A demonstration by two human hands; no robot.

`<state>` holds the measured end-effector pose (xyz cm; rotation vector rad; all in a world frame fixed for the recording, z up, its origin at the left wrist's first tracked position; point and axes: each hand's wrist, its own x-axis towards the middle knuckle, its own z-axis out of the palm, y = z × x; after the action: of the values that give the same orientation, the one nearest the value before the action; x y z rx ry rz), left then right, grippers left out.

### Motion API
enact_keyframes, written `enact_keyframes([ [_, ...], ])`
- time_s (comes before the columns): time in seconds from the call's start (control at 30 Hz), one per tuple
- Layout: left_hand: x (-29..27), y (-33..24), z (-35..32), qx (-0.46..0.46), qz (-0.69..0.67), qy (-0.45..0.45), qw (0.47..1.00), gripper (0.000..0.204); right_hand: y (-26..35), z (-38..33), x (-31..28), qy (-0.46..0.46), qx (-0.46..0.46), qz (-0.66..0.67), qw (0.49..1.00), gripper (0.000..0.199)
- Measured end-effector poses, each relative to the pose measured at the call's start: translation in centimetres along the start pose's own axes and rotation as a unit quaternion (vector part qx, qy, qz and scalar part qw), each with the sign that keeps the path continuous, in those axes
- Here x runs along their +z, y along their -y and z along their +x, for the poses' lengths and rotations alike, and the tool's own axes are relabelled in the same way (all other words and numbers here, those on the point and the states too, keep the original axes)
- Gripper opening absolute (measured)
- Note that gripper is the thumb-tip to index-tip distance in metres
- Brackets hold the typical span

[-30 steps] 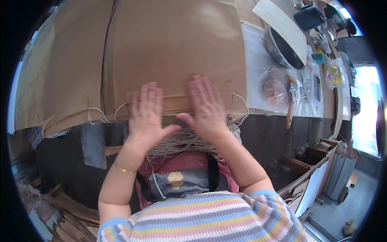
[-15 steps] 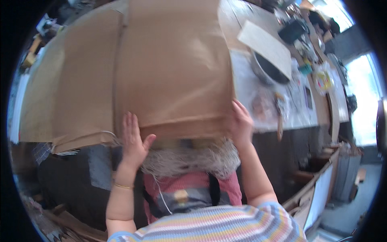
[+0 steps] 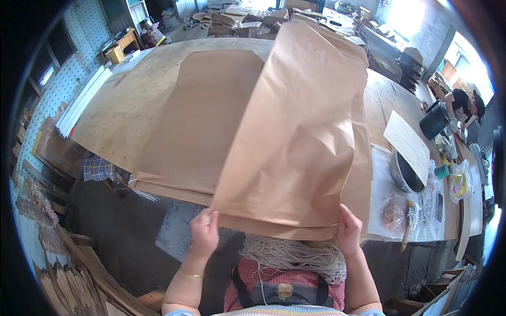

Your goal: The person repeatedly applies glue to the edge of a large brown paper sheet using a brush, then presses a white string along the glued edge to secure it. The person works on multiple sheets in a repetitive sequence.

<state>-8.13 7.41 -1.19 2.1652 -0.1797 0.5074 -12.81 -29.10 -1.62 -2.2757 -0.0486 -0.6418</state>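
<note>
A large brown paper sheet point(image 3: 295, 131) is pinched near its two near corners by the fingers of the left hand point(image 3: 204, 233) and right hand point(image 3: 349, 230). Its folded near edge is stretched between the fingers, its creased body spread beyond them.

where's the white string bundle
In the head view, the white string bundle is low, right of centre, between the held brown paper and red checked cloth.

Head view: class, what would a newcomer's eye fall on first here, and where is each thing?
First, the big creased brown paper sheet slanting up mid-picture, its near edge gripped by the left hand and the right hand. Next, the tangle of white cords just below it. Then, at right on the table, the dark basin partly covered by a pale board.
</note>
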Motion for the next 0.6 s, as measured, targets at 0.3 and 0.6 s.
enact_keyframes([
  [0.3,-10.2,8.7,1.4,-0.124,0.003,-0.234,0.964,0.028,8.7,3.8,11.6,0.153,0.099,0.230,0.956,0.035],
  [0.6,-15.4,18.0,9.0,-0.111,0.264,-0.128,0.950,0.034,11.4,5.6,20.0,0.250,0.296,0.277,0.879,0.025],
])
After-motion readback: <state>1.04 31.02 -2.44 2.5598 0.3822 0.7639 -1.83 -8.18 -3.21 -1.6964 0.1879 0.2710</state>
